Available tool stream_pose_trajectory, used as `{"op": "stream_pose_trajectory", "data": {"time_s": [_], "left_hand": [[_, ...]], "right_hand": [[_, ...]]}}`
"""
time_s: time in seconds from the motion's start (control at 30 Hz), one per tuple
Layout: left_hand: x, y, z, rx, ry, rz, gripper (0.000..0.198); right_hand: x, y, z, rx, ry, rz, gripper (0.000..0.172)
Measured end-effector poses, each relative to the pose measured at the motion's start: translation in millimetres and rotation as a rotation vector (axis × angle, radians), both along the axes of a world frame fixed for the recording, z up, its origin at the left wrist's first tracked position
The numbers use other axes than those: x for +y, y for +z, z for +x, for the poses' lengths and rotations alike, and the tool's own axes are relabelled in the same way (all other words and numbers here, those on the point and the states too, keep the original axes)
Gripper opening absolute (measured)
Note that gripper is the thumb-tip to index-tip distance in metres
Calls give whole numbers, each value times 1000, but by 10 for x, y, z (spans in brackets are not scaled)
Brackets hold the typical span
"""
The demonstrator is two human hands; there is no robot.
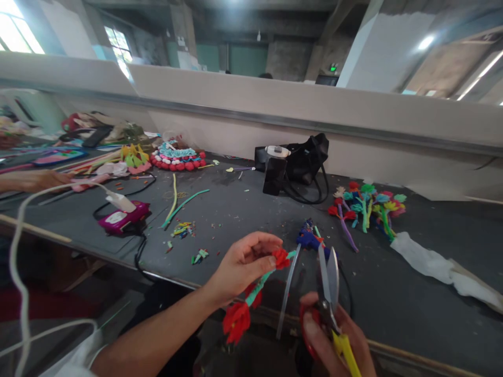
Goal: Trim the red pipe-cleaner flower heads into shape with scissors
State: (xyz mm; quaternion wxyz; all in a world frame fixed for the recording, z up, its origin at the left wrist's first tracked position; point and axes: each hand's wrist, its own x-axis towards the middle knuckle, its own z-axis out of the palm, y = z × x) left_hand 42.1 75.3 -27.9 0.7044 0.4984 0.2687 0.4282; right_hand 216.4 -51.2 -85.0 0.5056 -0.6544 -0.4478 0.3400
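Note:
My left hand (pixel 244 266) is closed, thumb and fingers pinching a pipe-cleaner flower stem, green (pixel 257 289) with fuzzy red blooms. One red bloom (pixel 281 258) is at my fingertips, and a larger red flower (pixel 237 322) hangs at the lower end. In my right hand (pixel 349 330) is a pair of scissors (pixel 329 277) with a red and a yellow handle. Their blades point up, slightly apart, to the right of the stem and not touching it. Just beyond them lies a blue glue gun (pixel 309 241) with a translucent glue stick (pixel 288 290) running toward the table's front edge.
Pipe-cleaner flowers (pixel 367 204) lie at right beside a white-wrapped stick (pixel 424 256). A black bag (pixel 308 162) and phone (pixel 274 177) stand against the partition. At left are a purple power strip (pixel 123 219), cut scraps (pixel 183 229) and another person's hand (pixel 43 180).

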Motion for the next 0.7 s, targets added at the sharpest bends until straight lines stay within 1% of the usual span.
{"op": "stream_pose_trajectory", "data": {"time_s": [0.07,0.13,0.2,0.3,0.37,0.43,0.5,0.57,0.6,0.7], "left_hand": [[-14,-10,27,4,18,-31,31],[-18,-27,46,-10,-3,-76,31],[-5,-39,48,-61,-88,-145,32],[42,-30,19,-130,-101,-240,36],[83,-14,-9,-161,-94,-270,40],[118,0,-34,-184,-131,-279,41],[138,7,-54,-215,-165,-272,34],[143,12,-73,-246,-161,-239,29],[143,15,-82,-258,-167,-222,27],[140,25,-101,-249,-172,-167,28]], "right_hand": [[59,1,8,-33,7,33,48],[130,24,7,-58,36,52,47],[208,68,-5,-78,47,52,44],[330,161,-27,20,-2,74,49],[407,225,-29,88,-16,108,53],[476,267,-16,144,46,102,53],[532,272,-2,187,134,68,47],[567,237,-2,224,192,43,38],[575,210,-12,249,210,37,35],[559,124,-78,370,304,-29,39]]}}
